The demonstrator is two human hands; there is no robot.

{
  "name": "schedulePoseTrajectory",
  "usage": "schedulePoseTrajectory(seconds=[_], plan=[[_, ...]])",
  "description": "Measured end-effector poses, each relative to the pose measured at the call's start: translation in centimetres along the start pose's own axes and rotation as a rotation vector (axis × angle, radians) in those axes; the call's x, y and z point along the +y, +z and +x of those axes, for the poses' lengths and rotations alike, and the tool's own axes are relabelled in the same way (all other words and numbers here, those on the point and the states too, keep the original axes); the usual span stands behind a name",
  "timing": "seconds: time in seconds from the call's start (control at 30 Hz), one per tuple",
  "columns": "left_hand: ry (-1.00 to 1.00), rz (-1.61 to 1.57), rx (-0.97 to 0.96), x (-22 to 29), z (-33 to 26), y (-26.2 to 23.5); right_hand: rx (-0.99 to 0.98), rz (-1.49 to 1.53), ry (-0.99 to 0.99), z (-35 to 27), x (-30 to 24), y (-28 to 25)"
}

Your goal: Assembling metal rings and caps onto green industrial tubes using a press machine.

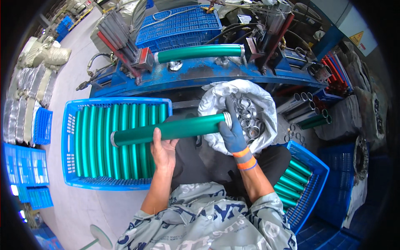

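Green tube (168, 130) held level across the lap, long axis running left to right with the right end tipped slightly up and away. Bare left hand (163, 152) cupped under the tube near its middle, thumb (157, 134) up against the near side, fingers out of sight beneath; closed on the tube, not loosely laid. Right hand (232, 127) in a blue glove with orange cuff, set at the tube's right end, fingers (230, 107) stretched up past the metal end ring (227, 120). Hard to say whether the glove pinches the ring or only presses against it, since the palm hides the contact. Right hand nearer the capped end; left hand nearer the balance point, left end (113, 139) of the tube jutting free over the blue crate (68, 143).

Crate on the left full of like green tubes (104, 141) lying side by side, their axes running fore and aft, crosswise to the held one. Just behind the gloved hand, an open white sack (216, 98) of loose metal rings (246, 116), touching or nearly touching the tube's right end. Second blue crate (314, 175) at lower right with more green tubes (291, 183) stacked aslant. Farther off, another green tube (199, 53) clamped level in the blue press fixture (187, 73), parallel to the one in hand.
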State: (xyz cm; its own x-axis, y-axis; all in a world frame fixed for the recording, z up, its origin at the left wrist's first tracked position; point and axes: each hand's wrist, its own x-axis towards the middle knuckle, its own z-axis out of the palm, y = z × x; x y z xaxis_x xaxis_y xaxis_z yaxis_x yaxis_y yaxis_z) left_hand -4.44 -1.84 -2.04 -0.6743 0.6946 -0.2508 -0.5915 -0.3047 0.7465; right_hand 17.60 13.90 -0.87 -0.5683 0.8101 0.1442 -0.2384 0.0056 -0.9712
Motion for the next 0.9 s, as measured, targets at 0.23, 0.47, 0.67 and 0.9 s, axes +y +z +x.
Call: schedulePoseTrajectory(seconds=[0.23, 0.47, 0.67, 0.9], plan=[[0.025, -0.087, 0.032, 2.8, 2.1, -0.7, -0.175, -0.234, -0.285, 7.3, 1.2, -0.9], [0.011, -0.221, 0.061, 5.9, 4.5, -0.3, -0.257, 0.059, 0.029, 17.6, -1.1, -2.6], [0.19, -0.165, 0.028, 7.0, 4.0, -0.1, -0.328, 0.082, 0.004, 9.6, -2.9, 0.8], [0.075, -0.184, 0.012, 6.8, 2.7, 1.0, -0.138, 0.616, 0.061, 6.2, -0.9, 0.3]])
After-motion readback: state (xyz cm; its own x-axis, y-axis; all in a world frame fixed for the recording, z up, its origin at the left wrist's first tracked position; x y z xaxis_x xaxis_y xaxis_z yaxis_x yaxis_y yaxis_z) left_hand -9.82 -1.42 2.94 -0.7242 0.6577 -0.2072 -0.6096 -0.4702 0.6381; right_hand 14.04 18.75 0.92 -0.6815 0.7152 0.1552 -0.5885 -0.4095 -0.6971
